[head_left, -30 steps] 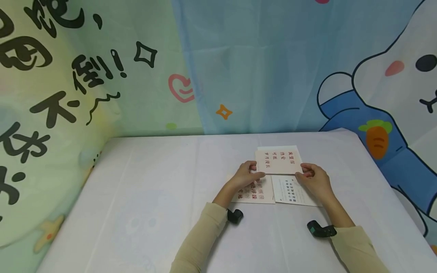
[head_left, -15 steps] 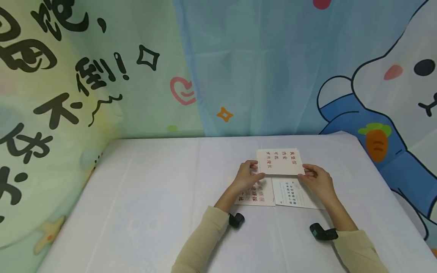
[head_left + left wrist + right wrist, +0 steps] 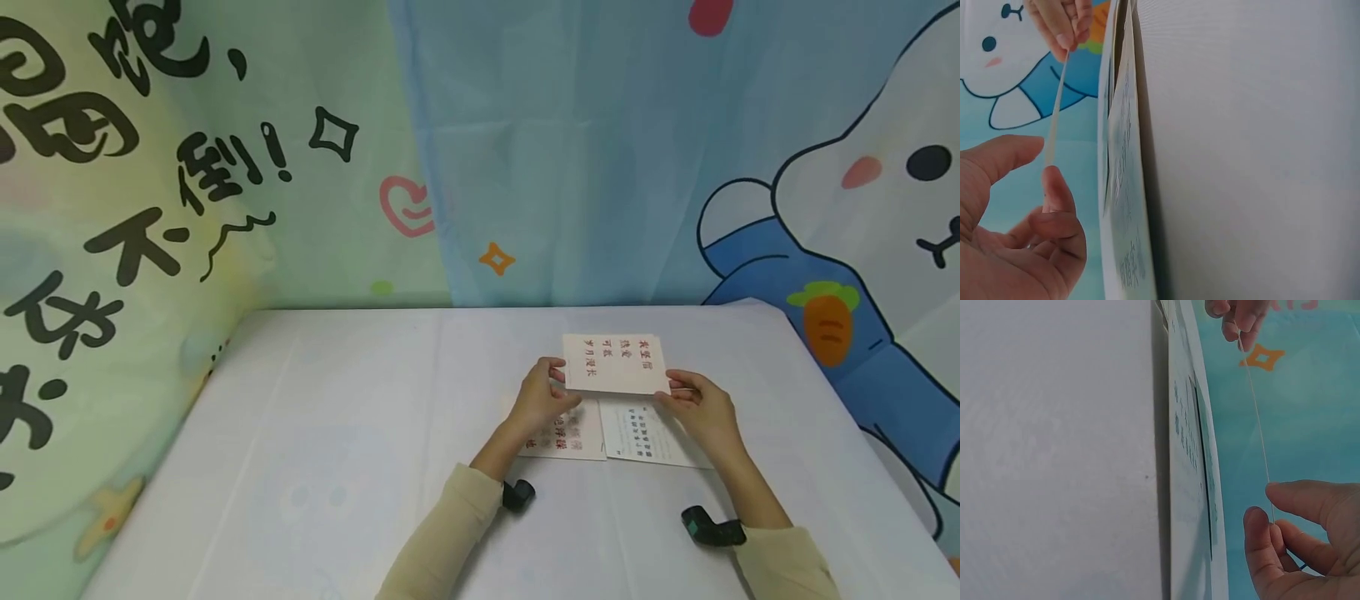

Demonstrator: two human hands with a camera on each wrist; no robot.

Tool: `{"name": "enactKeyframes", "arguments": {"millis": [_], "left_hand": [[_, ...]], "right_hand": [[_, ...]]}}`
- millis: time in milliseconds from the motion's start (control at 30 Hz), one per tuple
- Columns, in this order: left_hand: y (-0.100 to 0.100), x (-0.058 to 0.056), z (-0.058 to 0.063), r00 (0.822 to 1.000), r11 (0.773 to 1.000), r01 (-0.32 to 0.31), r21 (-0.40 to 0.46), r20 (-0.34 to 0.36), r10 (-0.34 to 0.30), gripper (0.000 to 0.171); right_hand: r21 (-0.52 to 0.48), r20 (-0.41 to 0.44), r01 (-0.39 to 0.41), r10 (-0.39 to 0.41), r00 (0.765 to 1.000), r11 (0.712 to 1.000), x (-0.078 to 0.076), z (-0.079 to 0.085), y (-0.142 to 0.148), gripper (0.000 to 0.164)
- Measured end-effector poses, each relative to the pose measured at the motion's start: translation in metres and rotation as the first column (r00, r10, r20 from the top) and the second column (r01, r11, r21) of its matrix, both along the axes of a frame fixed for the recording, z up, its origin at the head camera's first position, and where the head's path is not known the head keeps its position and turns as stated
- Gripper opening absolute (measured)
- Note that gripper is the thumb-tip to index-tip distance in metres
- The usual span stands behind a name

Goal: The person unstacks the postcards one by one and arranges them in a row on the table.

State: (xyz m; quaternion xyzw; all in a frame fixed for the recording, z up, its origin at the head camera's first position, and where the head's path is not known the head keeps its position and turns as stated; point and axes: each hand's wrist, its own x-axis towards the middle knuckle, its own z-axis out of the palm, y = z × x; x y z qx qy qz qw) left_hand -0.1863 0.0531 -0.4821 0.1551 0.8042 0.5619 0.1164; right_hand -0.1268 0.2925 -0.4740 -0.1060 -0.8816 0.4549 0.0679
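A cream card (image 3: 617,364) with columns of red characters is held by both hands above the white table. My left hand (image 3: 542,396) pinches its left edge, and my right hand (image 3: 699,410) pinches the right edge. In the left wrist view, the card (image 3: 1055,122) shows edge-on near the left thumb and fingertip. The right wrist view shows its thin edge (image 3: 1259,425) between right thumb and fingers. Below lie a card with red characters (image 3: 573,435), partly behind my left hand, and a white card with small dark text (image 3: 648,429), partly behind my right hand.
The white-covered table (image 3: 337,467) stretches left and toward the front. Behind it hangs a printed cloth backdrop (image 3: 570,183) with a cartoon figure and large lettering. Black wrist cameras (image 3: 712,529) sit at both sleeve cuffs.
The held card has risen slightly and now covers most of the white card edge that showed behind it. Both hands moved with it. The head view has tilted up a little.
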Motion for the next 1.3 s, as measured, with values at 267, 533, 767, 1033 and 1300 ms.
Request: {"name": "enactKeyframes", "arguments": {"millis": [267, 533, 767, 1033, 1300], "left_hand": [[-0.011, 0.003, -0.001, 0.998, 0.999, -0.010, -0.036, -0.060, 0.008, 0.051], [-0.025, 0.006, -0.002, 0.995, 0.998, -0.018, -0.053, -0.096, 0.012, 0.046], [-0.032, 0.010, 0.001, 0.996, 0.998, -0.045, -0.051, -0.080, 0.041, 0.048], [-0.046, 0.013, 0.000, 0.996, 0.997, -0.056, -0.051, -0.073, 0.052, 0.047], [-0.058, 0.015, -0.001, 0.996, 0.997, -0.053, -0.049, -0.071, 0.049, 0.046]], "right_hand": [[-0.010, 0.001, 0.002, -0.002, 1.000, 1.000, 0.006, 0.000, -0.008, 0.048], [-0.036, -0.004, 0.003, -0.003, 1.000, 0.999, 0.008, -0.003, -0.016, 0.050], [-0.043, -0.007, 0.002, -0.002, 1.000, 0.999, 0.008, -0.004, -0.025, 0.047], [-0.061, 0.026, -0.006, 0.007, 1.000, 0.998, 0.009, -0.004, -0.037, 0.045], [-0.062, 0.028, -0.039, 0.041, 0.999, 0.997, 0.011, -0.005, -0.044, 0.045]]}}
